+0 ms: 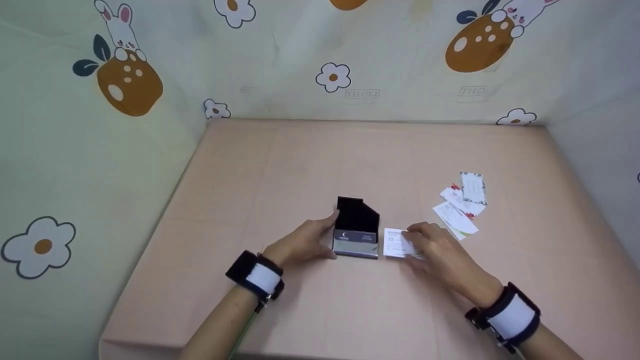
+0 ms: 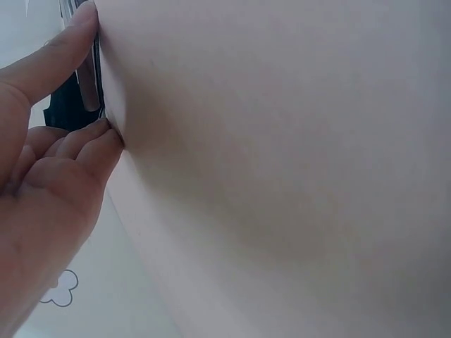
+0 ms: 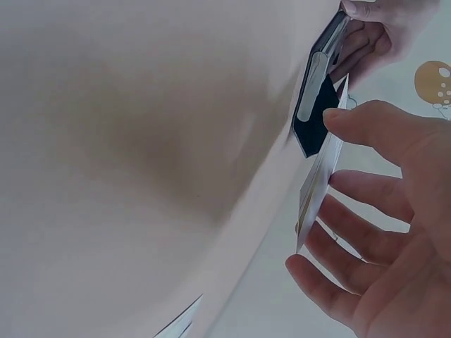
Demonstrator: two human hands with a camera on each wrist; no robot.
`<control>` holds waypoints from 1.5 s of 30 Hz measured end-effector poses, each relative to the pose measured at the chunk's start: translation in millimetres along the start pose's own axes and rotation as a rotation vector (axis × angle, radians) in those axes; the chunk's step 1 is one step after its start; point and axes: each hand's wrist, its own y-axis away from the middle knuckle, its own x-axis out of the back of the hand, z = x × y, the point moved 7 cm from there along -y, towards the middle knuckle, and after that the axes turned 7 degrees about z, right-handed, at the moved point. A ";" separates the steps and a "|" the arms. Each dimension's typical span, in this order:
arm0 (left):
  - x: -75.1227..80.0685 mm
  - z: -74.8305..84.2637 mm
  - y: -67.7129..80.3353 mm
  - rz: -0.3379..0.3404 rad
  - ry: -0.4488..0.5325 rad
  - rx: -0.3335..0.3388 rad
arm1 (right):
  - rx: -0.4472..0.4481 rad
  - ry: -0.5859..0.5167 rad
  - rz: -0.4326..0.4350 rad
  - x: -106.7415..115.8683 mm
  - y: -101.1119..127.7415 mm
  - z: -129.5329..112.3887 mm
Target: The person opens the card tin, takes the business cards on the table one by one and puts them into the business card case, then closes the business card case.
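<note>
One black card holder (image 1: 357,227) stands open on the bench (image 1: 320,165), near its front middle, its lid raised toward the back and a silver band along its front edge. The left hand (image 1: 304,242) grips the holder's left side, thumb near the top and curled fingers lower down; the left wrist view shows the thumb and fingertips pressed against the holder's (image 2: 79,84) edge, with most of the holder cut off by the hand (image 2: 42,162) and the frame.

One white card (image 1: 398,243) is just beside the holder on its right, pinched by the right hand (image 1: 434,248). In the right wrist view the card (image 3: 318,183) shows edge-on, held between the thumb above and spread fingers (image 3: 366,193) below, close to the holder's (image 3: 316,105) dark corner. Its print is too small to read.

Further right on the bench lies a loose cluster of cards (image 1: 462,202), overlapping; about four can be counted, though the overlap makes the count uncertain. Their designs, with red and green marks, are hard to make out.

Two black-and-white wristbands show, one on each forearm. A cloth with rabbit, flower and orange fruit patterns (image 1: 130,85) walls the bench on three sides, its upper figures cut off by the frame.
</note>
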 end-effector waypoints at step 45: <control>1.1 0.5 2.9 0.004 0.011 0.010 | 0.130 -0.013 0.069 -17.1 -30.6 -19.0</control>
